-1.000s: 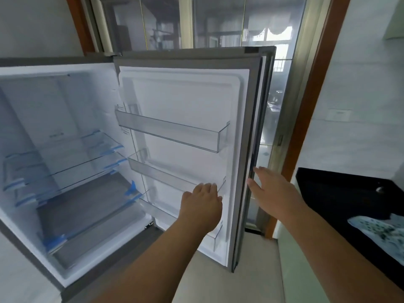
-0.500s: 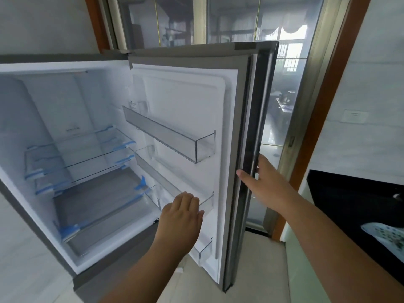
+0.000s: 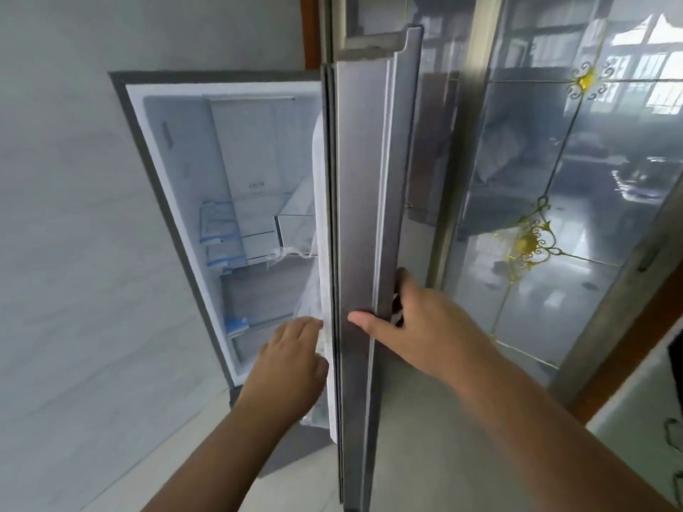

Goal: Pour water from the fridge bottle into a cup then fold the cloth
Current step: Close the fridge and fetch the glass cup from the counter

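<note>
The grey fridge door (image 3: 362, 179) stands edge-on in front of me, with the white fridge interior (image 3: 251, 160) open to its left. My right hand (image 3: 425, 327) lies on the door's outer edge, thumb straight across the edge face and fingers flat on the outer side. On the inner side, my left hand (image 3: 292, 364) touches the door's white lining low down; its fingertips are hidden by the door edge. No bottle or cup shows. Clear shelves (image 3: 221, 238) inside hold nothing I can see.
A grey wall (image 3: 74, 253) runs along the left of the fridge. Behind the door is a glass sliding door (image 3: 554, 179) with gold ornaments. A dark counter corner (image 3: 676, 349) shows at the far right edge, above a pale cabinet side.
The door has swung from showing its inner shelves to being seen edge-on. My view has shifted right and up. Both hands have stayed with the door.
</note>
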Demonstrator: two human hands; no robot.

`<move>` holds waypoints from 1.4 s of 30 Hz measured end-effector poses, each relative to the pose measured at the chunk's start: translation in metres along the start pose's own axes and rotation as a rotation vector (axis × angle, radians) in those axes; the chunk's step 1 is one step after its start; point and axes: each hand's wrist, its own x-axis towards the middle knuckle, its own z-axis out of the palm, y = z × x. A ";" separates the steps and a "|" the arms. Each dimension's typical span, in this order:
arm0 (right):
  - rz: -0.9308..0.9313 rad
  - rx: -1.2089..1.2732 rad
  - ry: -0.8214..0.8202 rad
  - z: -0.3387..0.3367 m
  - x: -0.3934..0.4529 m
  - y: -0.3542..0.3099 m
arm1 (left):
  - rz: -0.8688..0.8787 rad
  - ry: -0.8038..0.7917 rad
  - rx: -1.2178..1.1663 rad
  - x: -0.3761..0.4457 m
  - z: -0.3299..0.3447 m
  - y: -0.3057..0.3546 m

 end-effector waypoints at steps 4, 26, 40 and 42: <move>-0.072 -0.020 0.023 0.025 0.021 -0.039 | -0.120 0.057 -0.046 -0.017 -0.023 -0.018; -0.276 -0.038 -0.085 0.116 0.141 -0.114 | -0.404 0.192 -0.048 0.037 -0.056 -0.174; -0.160 -0.147 -0.098 0.162 0.216 -0.174 | -0.337 0.151 -0.076 0.117 -0.072 -0.279; -0.136 -0.153 -0.124 0.166 0.225 -0.181 | -0.329 0.147 -0.073 0.127 -0.073 -0.291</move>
